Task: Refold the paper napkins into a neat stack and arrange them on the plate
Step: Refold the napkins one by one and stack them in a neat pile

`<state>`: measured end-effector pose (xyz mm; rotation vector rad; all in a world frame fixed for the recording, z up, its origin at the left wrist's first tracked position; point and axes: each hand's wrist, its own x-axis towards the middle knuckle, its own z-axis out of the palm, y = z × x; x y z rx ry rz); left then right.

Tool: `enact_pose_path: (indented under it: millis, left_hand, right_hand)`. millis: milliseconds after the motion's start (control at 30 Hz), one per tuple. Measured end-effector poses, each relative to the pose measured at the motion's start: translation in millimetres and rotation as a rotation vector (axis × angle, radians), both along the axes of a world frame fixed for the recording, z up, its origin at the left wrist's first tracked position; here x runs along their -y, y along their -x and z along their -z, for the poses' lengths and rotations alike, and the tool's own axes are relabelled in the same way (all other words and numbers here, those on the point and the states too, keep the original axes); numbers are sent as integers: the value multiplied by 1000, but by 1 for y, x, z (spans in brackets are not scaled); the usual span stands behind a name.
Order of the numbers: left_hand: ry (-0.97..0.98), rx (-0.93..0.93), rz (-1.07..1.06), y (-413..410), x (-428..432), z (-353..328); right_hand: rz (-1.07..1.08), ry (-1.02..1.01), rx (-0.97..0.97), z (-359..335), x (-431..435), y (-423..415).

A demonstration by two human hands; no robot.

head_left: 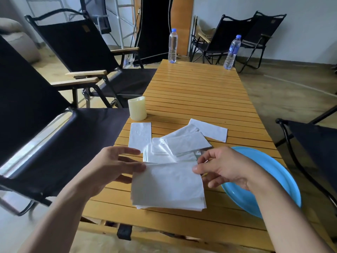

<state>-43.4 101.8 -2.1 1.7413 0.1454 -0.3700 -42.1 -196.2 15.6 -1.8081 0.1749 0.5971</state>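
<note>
Centrally, near the front edge of the slatted wooden tabletop, a napkin stack of several white layers is held by its two upper corners, its lower edge down on the slats. The left hand pinches the upper left corner, thumb on top and a finger beneath, while its other fingers stretch out straight above the paper; the right hand pinches the upper right corner between thumb and curled forefinger, the remaining fingers loosely bent.

Just to the right of the stack, partly hidden under the right wrist, a blue plate lies at the tabletop's right edge. Behind the stack, a heap of loose napkins lies overlapping and rumpled; a folded napkin lies flat just left of the heap; another flat napkin lies at the heap's far right, its corner tucked under it.

A cream candle stands upright near the folded napkin, beyond it; two water bottles stand at the far corners; black folding chairs stand around the tabletop.
</note>
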Motion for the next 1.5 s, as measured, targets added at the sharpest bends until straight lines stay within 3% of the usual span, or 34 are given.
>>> enact_pose_path:
  millis: [167,300,433,500,600,667,833,1067,1267,1433,1500]
  left_hand:
    - [-266,204,-42,-2,5,10]
    - [-368,344,-66,-6,9,17]
    - [-470,371,-56,-9,10,18]
    - [-496,375,-45,-9,11,18]
    - [-493,330,-11,-12,14,18]
    - [-508,289,-5,-13,15,18]
    - [-464,223,16,-17,17,18]
    - [-440,205,97,-21,15,31]
    - [-323,292,-34,-31,19,36]
    - [-236,266,-71,-38,24,41]
    - [-223,269,-76,-39,25,41]
  right_hand:
    - [-52,120,-1,6,-3,-1]
    - [-61,219,1,10,-5,-2]
    - [-61,267,25,14,0,-6]
    - [34,255,137,20,1,-15]
    - [184,350,480,37,-4,-32]
    - [92,464,596,50,-13,-43]
    - [-164,536,601,74,-27,-58]
    - [-92,620,650,76,-30,-66]
    - [18,474,646,77,-28,-68]
    - [-173,548,603,81,-35,-75]
    - [-143,549,636,82,-36,-74]
